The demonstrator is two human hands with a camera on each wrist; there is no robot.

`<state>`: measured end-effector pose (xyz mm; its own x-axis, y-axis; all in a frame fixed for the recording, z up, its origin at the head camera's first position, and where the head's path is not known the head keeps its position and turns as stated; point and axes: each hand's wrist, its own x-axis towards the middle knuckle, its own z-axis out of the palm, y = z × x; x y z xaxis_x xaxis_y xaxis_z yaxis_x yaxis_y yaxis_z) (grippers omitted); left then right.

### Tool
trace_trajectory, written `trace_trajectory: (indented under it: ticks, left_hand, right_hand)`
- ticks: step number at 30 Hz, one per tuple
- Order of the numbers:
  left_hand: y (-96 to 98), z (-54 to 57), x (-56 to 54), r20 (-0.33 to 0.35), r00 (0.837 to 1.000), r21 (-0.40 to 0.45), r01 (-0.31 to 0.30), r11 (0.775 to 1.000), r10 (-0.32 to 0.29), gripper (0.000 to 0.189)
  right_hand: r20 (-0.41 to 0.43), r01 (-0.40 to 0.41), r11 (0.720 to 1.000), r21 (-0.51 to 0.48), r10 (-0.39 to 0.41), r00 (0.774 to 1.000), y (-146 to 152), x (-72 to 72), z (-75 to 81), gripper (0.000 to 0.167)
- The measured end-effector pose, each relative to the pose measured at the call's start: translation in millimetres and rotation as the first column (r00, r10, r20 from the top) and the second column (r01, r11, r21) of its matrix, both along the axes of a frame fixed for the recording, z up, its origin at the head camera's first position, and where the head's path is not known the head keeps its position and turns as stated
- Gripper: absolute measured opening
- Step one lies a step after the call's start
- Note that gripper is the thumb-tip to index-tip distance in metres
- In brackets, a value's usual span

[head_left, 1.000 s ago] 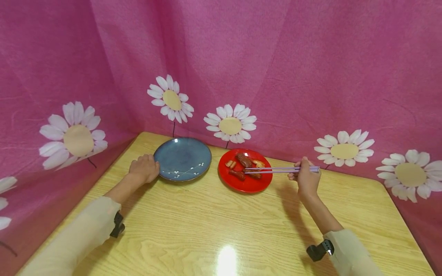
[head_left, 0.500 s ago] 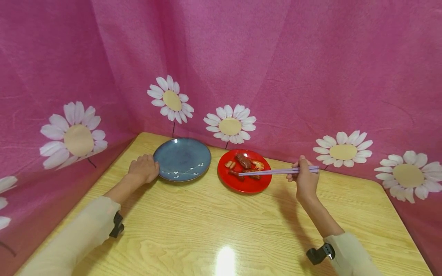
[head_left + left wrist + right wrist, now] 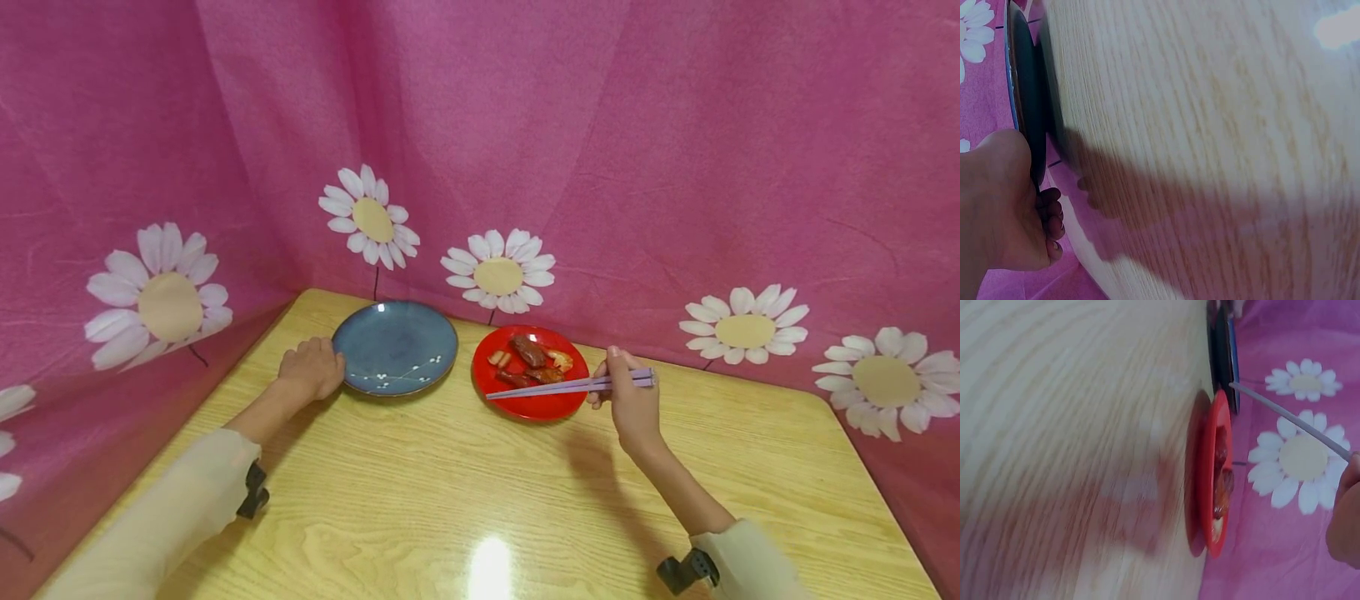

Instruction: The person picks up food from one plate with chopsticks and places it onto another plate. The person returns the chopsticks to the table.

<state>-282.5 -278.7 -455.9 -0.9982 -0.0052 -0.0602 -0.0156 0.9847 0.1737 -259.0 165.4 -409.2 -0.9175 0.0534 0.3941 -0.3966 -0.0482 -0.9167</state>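
Observation:
At the left, my left hand [image 3: 313,368] holds the edge of a blue plate [image 3: 397,337] decorated with small white blossoms. In the left wrist view the thumb lies at the plate's rim [image 3: 1015,87] and the fingers curl beneath it. My right hand [image 3: 633,404] grips a pair of lilac chopsticks [image 3: 551,388]. Their tips are together over the front left of a red plate [image 3: 536,409], with nothing seen between them. Brown meat pieces [image 3: 528,351] and a yellowish piece [image 3: 559,360] lie on that plate. From the right wrist view, the chopsticks [image 3: 1291,417] are raised above the red plate.
Both plates are near the back edge of a light wooden table [image 3: 420,492]. A pink curtain [image 3: 480,125] with white daisies hangs close behind it and along the left side. Small black devices [image 3: 253,490] sit at both wrists.
The chopstick tips have come together and moved left and forward across the red plate. My right hand has shifted left with them, while the left hand stays on the blue plate.

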Motion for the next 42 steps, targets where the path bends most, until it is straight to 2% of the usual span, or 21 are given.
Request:
trace_trajectory:
  ticks: [3, 6, 9, 11, 14, 16, 19, 21, 23, 27, 31, 33, 35, 38, 42]
  left_hand:
    - [0.1, 0.5, -0.6, 0.003, 1.0, 0.0, 0.0, 1.0, 0.0, 0.045]
    - [-0.5, 0.5, -1.1, 0.008, 1.0, 0.001, -0.004, 1.0, 0.004, 0.045]
    - [-1.3, -0.2, -1.5, 0.01, 1.0, -0.002, -0.01, 1.0, 0.01, 0.045]
    - [-1.5, -0.7, -1.7, 0.007, 1.0, -0.005, -0.01, 1.0, 0.01, 0.046]
    - [-1.7, -1.5, -2.0, 0.007, 1.0, -0.006, -0.007, 1.0, 0.007, 0.046]
    - [-1.2, -1.4, -1.8, 0.009, 1.0, -0.004, -0.003, 1.0, 0.004, 0.046]
    - [-0.6, -0.9, -1.2, 0.012, 1.0, 0.0, -0.003, 1.0, 0.003, 0.046]
    - [-0.1, 0.2, -0.7, 0.013, 1.0, 0.003, -0.001, 1.0, 0.001, 0.046]
    - [-0.4, 0.6, -0.5, 0.012, 1.0, 0.005, 0.0, 1.0, 0.0, 0.047]
    - [-0.8, 0.4, -0.5, 0.002, 1.0, 0.009, 0.002, 1.0, -0.002, 0.046]
    - [-0.2, 0.7, -0.4, -0.002, 1.0, 0.011, 0.005, 1.0, -0.005, 0.046]
    - [-0.2, 0.8, -0.1, -0.001, 1.0, 0.009, 0.006, 1.0, -0.006, 0.046]
    - [-0.3, 0.6, 0.2, 0.0, 1.0, 0.009, 0.006, 1.0, -0.006, 0.046]
    - [-0.7, -0.5, -0.1, -0.004, 1.0, 0.009, 0.009, 1.0, -0.009, 0.047]
    - [-0.6, -1.3, -1.0, -0.007, 1.0, 0.014, 0.007, 1.0, -0.007, 0.046]
  right_hand:
    - [-0.073, -0.026, 0.989, 0.143, 0.036, 0.997, -6.9, 11.4, 2.7, 0.044]
    - [-0.125, -0.046, 0.965, 0.257, 0.081, 0.989, -13.4, 21.6, 3.1, 0.039]
    - [-0.188, -0.081, 0.938, 0.338, 0.152, 0.97, -20.3, 28.2, 0.2, 0.035]
    - [-0.25, -0.087, 0.917, 0.389, 0.196, 0.948, -24.1, 30.6, -3.1, 0.034]
    - [-0.34, -0.103, 0.891, 0.443, 0.273, 0.9, -28.5, 33.7, -7.5, 0.036]
    - [-0.401, -0.104, 0.875, 0.472, 0.318, 0.859, -30.2, 35.9, -10.2, 0.036]
    - [-0.504, -0.086, 0.851, 0.518, 0.384, 0.773, -32.4, 37.8, -15.1, 0.034]
    - [-0.566, -0.034, 0.823, 0.567, 0.42, 0.71, -33.8, 39.9, -17.7, 0.029]
    - [-0.596, 0.021, 0.782, 0.623, 0.458, 0.659, -35.4, 43.1, -19.8, 0.026]
    - [-0.595, 0.113, 0.682, 0.722, 0.53, 0.604, -38.9, 52.2, -21.5, 0.024]
    - [-0.598, 0.187, 0.606, 0.773, 0.599, 0.532, -42.9, 57.7, -24.6, 0.021]
    - [-0.58, 0.229, 0.549, 0.804, 0.637, 0.508, -44.9, 59.7, -26.8, 0.019]
    - [-0.551, 0.271, 0.483, 0.833, 0.671, 0.496, -46.8, 61.7, -29.5, 0.014]
    - [-0.505, 0.317, 0.395, 0.862, 0.705, 0.497, -49.4, 64.3, -33.8, 0.01]
    - [-0.458, 0.347, 0.313, 0.884, 0.726, 0.513, -51.7, 67.1, -39.4, 0.022]
